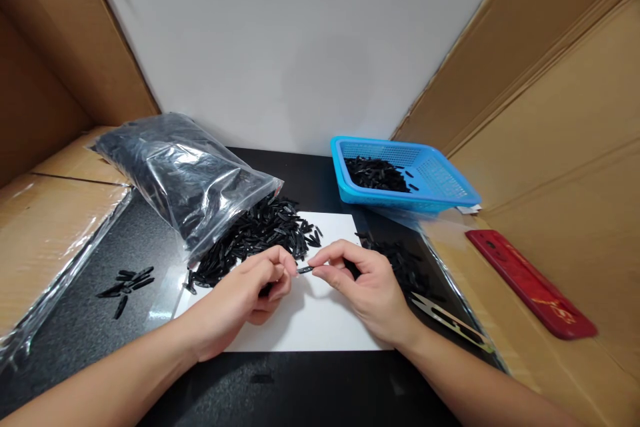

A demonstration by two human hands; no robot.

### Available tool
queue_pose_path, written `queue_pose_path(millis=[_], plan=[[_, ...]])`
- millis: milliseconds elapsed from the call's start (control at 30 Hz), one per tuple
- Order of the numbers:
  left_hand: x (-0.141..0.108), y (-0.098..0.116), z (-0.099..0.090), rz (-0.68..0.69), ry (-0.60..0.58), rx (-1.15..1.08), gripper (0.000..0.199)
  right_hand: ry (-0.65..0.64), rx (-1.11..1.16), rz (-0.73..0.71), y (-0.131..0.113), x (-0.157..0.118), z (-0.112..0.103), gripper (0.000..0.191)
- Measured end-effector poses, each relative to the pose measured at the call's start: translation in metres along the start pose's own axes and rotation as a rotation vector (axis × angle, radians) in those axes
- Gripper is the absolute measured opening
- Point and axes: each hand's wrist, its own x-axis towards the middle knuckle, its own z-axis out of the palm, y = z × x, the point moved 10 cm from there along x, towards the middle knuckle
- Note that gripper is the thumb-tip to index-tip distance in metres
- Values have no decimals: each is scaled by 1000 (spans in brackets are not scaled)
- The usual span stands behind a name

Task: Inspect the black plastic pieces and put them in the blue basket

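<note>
Over a white sheet [320,330], my right hand [367,280] pinches a slim black plastic piece [305,269] between thumb and forefinger. My left hand [263,280] is closed, with its thumb and forefinger at the piece's left end; its other fingers are curled under. Behind my left hand lies a heap of similar black pieces [260,230], partly on the sheet. A clear plastic bag [185,167] full of dark contents leans over that heap. Right of my right hand, more black pieces [403,267] lie beside metal thread snips [450,323].
A blue basket [450,180] at the back right holds black pieces. A small group of black pieces [125,285] lies at the left. A red oblong case [533,283] rests on cardboard at the right. Cardboard walls [565,80] flank the dark tabletop [290,390].
</note>
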Motion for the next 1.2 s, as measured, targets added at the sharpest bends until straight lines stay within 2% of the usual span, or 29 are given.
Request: queue_pose_path(millis=[100, 333, 467, 533, 667, 867, 933, 1100, 1200], plan=[[1, 2, -4, 32, 45, -1, 9, 9, -1, -12, -1, -1, -1, 11], [3, 4, -5, 112, 50, 59, 12, 16, -14, -52, -7, -1, -2, 8], [5, 10, -8, 154, 65, 108, 30, 19, 4, -47, -7, -2, -1, 8], [7, 12, -12, 168, 95, 137, 32, 20, 29, -28, -4, -1, 0, 9], [7, 11, -19, 140, 146, 99, 25, 9, 76, -3, -1, -1, 2, 16], [4, 9, -15, 125, 138, 45, 26, -8, 110, 26, 2, -1, 4, 20], [4, 10, -15, 129, 145, 59, 25, -19, 198, 87, 8, -2, 6, 23], [4, 12, -15, 157, 143, 80, 26, -115, 701, 305, 24, -2, 24, 29], [3, 14, -16, 171, 150, 86, 25, -143, 685, 297, 23, -1, 25, 36]])
